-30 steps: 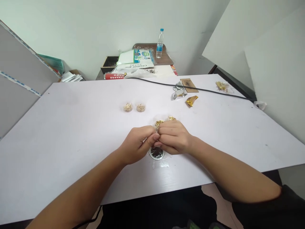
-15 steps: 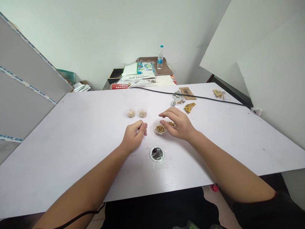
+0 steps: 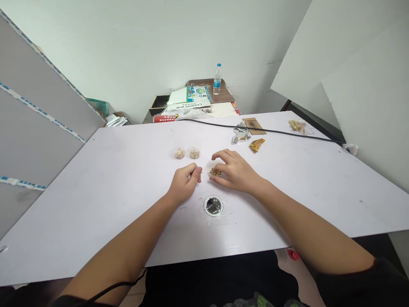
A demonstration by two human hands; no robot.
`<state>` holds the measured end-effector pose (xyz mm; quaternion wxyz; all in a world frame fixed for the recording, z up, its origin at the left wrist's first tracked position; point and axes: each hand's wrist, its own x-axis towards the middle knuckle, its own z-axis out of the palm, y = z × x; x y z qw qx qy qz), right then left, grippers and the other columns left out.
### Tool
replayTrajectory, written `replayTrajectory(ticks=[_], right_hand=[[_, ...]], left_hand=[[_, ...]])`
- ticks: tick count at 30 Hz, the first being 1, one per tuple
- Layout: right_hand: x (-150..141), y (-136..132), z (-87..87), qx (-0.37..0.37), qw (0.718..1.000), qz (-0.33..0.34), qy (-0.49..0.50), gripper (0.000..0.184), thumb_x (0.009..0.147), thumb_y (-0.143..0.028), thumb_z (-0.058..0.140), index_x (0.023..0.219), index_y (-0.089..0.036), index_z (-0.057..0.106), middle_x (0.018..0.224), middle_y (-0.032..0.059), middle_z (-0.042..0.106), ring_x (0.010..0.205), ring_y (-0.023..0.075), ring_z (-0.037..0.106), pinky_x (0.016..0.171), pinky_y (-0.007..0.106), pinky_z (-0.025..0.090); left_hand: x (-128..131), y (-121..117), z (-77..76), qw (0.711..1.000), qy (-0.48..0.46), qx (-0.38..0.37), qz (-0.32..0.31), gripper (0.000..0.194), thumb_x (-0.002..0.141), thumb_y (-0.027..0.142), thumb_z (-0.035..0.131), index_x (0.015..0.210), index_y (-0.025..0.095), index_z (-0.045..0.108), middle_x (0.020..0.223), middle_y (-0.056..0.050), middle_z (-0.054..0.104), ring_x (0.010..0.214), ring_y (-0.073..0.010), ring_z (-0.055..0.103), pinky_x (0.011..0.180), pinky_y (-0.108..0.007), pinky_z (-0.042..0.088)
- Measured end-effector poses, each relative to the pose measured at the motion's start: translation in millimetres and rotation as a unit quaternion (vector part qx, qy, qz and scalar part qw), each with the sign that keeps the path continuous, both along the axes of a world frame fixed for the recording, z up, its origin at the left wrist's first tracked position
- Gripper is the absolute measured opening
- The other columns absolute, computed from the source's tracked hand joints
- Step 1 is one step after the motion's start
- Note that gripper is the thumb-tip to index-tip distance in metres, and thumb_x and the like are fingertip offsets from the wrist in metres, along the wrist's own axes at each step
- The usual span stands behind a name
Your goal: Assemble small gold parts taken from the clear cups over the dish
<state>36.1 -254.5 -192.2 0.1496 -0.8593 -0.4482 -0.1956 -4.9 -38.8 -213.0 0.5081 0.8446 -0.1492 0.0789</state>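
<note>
My left hand (image 3: 185, 182) is closed above the table, thumb pressed on the curled fingers. A tiny thin tip sticks out of it on the right; too small to name. My right hand (image 3: 234, 171) curves over a small clear cup of brass-coloured pieces (image 3: 216, 172), fingers and thumb apart around it, hiding the second cup behind. Between the forearms lies a round dark disc with a white rim (image 3: 213, 206) on clear plastic film. Beyond my left hand stand two clear cups of pale thin pieces, a left cup (image 3: 179, 153) and a right cup (image 3: 194, 153).
Foil packets, one silver (image 3: 241, 135) and one gold (image 3: 257, 145), lie near a brown card (image 3: 254, 125). A black cable (image 3: 275, 130) crosses the table's far part. Behind the table are a water bottle (image 3: 217, 80) and a brown tray (image 3: 228, 95).
My right hand has come down and left over the near cup of brass pieces and now covers part of it. My left hand stays closed. The whole view has shifted slightly.
</note>
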Motion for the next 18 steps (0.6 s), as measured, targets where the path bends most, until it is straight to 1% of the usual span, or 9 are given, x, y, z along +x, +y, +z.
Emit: replayTrajectory(ticks=[3, 6, 10, 13, 16, 18], right_hand=[[-3.9, 4.5, 0.0, -0.006, 1.0, -0.005, -0.009, 0.024, 0.089, -0.035, 0.063, 0.078, -0.016, 0.07, 0.119, 0.0114, 0.063, 0.108, 0.0271, 0.054, 0.087, 0.042, 0.042], [-6.5, 7.5, -0.4, -0.008, 1.0, -0.014, -0.021, 0.022, 0.091, -0.027, 0.059, 0.077, -0.016, 0.071, 0.12, 0.0101, 0.064, 0.111, 0.0273, 0.053, 0.089, 0.042, 0.042], [-8.3, 8.7, -0.6, 0.001, 1.0, -0.022, 0.0, 0.02, 0.09, -0.023, 0.056, 0.079, -0.018, 0.073, 0.122, 0.0096, 0.063, 0.112, 0.0276, 0.052, 0.088, 0.043, 0.042], [-8.8, 7.7, 1.8, 0.004, 1.0, -0.02, 0.011, 0.022, 0.091, -0.029, 0.057, 0.081, -0.018, 0.073, 0.122, 0.0105, 0.062, 0.112, 0.0282, 0.052, 0.091, 0.044, 0.042], [-8.2, 6.1, 5.0, 0.007, 1.0, -0.018, 0.016, 0.026, 0.09, -0.041, 0.061, 0.085, -0.018, 0.072, 0.122, 0.012, 0.061, 0.112, 0.0282, 0.052, 0.094, 0.045, 0.041], [-7.5, 5.1, 5.8, 0.002, 1.0, -0.019, 0.016, 0.03, 0.087, -0.046, 0.065, 0.088, -0.018, 0.072, 0.124, 0.0125, 0.06, 0.113, 0.0288, 0.052, 0.096, 0.045, 0.041]], left_hand=[[-0.4, -0.3, 1.0, 1.0, 0.005, 0.004, -0.001, 0.045, 0.099, 0.047, 0.042, 0.068, 0.016, 0.051, 0.065, -0.001, 0.057, 0.06, -0.0117, 0.047, 0.061, -0.026, 0.037], [-0.8, -0.9, 1.7, 1.0, 0.005, 0.006, -0.003, 0.045, 0.099, 0.048, 0.041, 0.068, 0.016, 0.051, 0.065, -0.001, 0.056, 0.06, -0.0119, 0.048, 0.062, -0.026, 0.038], [-1.1, -1.2, 2.0, 1.0, -0.002, 0.008, -0.01, 0.045, 0.099, 0.047, 0.041, 0.068, 0.016, 0.051, 0.065, -0.001, 0.057, 0.061, -0.0119, 0.049, 0.062, -0.026, 0.038], [-1.3, -1.0, 2.3, 1.0, -0.007, 0.01, -0.01, 0.045, 0.099, 0.047, 0.042, 0.068, 0.016, 0.052, 0.065, 0.0, 0.057, 0.061, -0.0115, 0.049, 0.062, -0.025, 0.039], [-1.0, -1.0, 2.4, 1.0, -0.007, 0.009, -0.01, 0.044, 0.099, 0.047, 0.041, 0.069, 0.016, 0.052, 0.066, 0.0, 0.058, 0.062, -0.0114, 0.05, 0.064, -0.025, 0.039], [-0.6, -0.9, 2.0, 1.0, -0.003, 0.01, -0.011, 0.045, 0.099, 0.047, 0.041, 0.07, 0.016, 0.051, 0.067, -0.001, 0.058, 0.063, -0.0116, 0.051, 0.065, -0.026, 0.04]])
